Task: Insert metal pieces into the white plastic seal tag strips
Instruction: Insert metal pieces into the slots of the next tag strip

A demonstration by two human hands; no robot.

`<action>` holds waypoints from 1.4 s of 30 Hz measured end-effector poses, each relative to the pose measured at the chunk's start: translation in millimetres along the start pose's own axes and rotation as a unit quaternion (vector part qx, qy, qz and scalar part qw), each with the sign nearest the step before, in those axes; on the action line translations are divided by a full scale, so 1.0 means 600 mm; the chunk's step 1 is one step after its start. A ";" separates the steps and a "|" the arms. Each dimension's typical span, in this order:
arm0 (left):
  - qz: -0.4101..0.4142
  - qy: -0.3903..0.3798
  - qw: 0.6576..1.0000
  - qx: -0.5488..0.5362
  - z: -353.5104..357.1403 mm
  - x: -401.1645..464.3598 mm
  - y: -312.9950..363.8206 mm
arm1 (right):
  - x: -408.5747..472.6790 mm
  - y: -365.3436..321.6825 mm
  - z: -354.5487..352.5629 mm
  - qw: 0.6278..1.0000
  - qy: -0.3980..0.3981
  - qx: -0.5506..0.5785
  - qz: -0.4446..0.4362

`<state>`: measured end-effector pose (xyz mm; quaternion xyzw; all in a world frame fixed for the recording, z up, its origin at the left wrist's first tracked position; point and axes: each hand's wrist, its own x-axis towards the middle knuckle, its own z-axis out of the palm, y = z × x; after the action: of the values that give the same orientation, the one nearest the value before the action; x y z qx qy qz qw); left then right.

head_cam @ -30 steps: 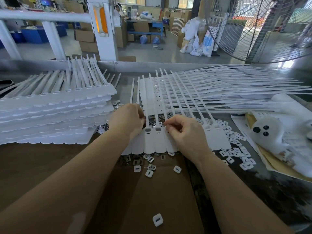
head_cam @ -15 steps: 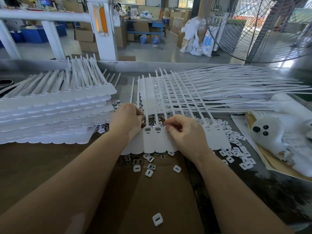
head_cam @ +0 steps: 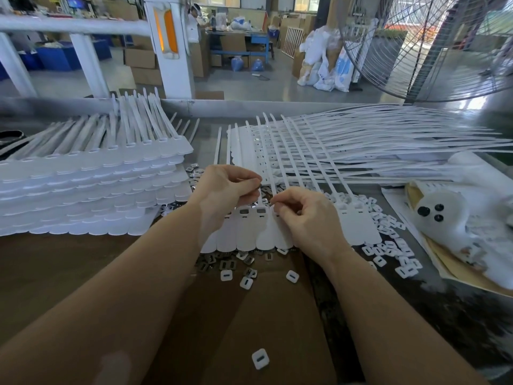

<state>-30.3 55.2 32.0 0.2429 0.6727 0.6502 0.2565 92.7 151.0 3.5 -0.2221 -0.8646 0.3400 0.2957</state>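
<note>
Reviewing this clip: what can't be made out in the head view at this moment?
- What the left hand pinches: hidden by its curled fingers.
- Tag slots under the right hand: covered by the hand.
- Seal tag strips nearest the left wrist: partly covered.
- Lower layers of the left stack: hidden by tags above.

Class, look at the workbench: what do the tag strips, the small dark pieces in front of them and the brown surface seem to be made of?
Tag strips: white plastic, matt and smooth, evenly moulded, tails thin and bendy.
Small dark pieces: probably metal; grey with bright glints.
Brown surface: looks like cardboard; dull, flat brown sheet with a straight cut edge.
</note>
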 end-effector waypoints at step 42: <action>0.081 -0.076 0.917 0.383 -0.008 -0.007 0.010 | 0.003 0.008 -0.001 0.995 0.074 0.049 0.038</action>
<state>-30.5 48.8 38.0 0.4247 0.8266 0.3412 0.1411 92.5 155.4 1.0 -0.2645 -0.8134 0.3759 0.3565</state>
